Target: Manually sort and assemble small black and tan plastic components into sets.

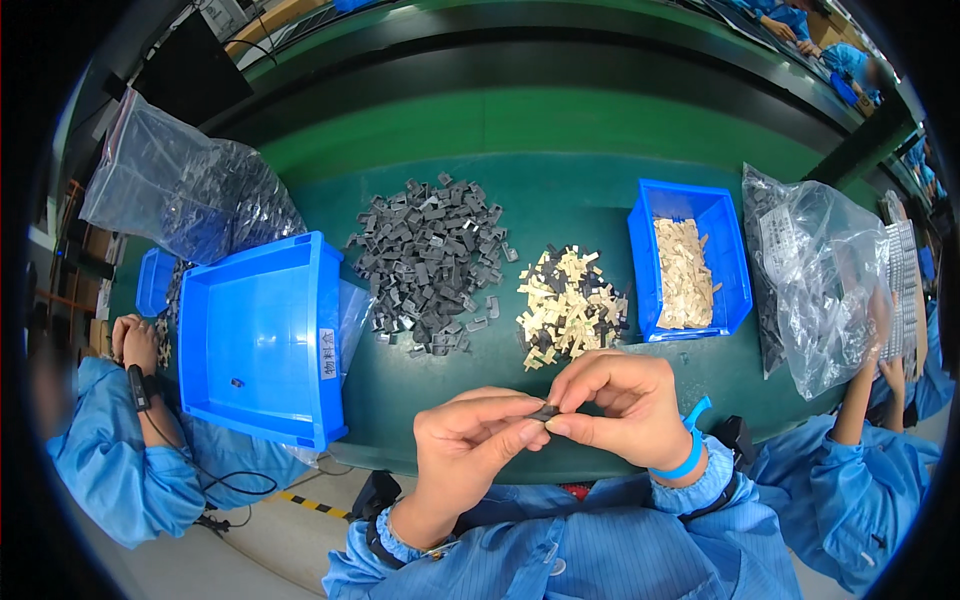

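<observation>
Between my fingertips, near the table's front edge, is a small dark grey plastic piece (544,412). My left hand (478,440) pinches it from the left, thumb against fingers. From the right, my right hand (615,405) pinches the same piece; a blue band circles that wrist. The fingers cover most of the piece. Just beyond my hands lies a pile of small cream and black parts (570,305). Farther left spreads a larger heap of dark grey block-shaped plastic pieces (430,260).
A large blue bin (262,340) at left holds one tiny dark piece. Behind it slumps a clear bag of dark parts (200,190). On the right stand a blue bin (735,260) of cream parts and a clear plastic bag (825,290). People in blue work on both sides.
</observation>
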Available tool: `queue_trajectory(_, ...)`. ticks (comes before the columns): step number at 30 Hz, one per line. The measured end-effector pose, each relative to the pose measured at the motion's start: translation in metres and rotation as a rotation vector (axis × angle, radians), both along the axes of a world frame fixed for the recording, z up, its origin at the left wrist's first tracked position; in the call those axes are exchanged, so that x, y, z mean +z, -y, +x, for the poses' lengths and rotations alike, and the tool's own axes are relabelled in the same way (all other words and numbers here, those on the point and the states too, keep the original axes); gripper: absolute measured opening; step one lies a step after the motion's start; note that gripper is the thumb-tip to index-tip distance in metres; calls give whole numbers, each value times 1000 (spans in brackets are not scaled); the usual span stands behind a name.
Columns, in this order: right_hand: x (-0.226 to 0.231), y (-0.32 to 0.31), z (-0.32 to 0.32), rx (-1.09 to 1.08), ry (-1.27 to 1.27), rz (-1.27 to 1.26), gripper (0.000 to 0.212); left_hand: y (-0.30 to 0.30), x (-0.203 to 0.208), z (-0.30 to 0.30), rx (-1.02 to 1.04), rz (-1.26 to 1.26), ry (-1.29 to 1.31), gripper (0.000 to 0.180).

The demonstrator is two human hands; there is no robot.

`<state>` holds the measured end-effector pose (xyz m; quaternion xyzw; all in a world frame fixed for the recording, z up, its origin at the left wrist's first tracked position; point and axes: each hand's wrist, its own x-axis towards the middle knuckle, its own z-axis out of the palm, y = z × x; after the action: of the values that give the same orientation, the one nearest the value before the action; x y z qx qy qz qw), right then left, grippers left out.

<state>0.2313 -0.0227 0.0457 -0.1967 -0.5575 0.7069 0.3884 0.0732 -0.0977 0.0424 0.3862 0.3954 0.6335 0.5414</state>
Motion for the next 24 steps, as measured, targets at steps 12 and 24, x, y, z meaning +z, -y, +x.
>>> queue_trajectory(12, 0, -6, 3, 179, -95, -418, 22, 0, 4, 4, 35, -16, -71, 25)
queue_trajectory(24, -6, -1, -3, 160, -107, -438, 11, 1, 6, 4, 68, 33, -271, 26)
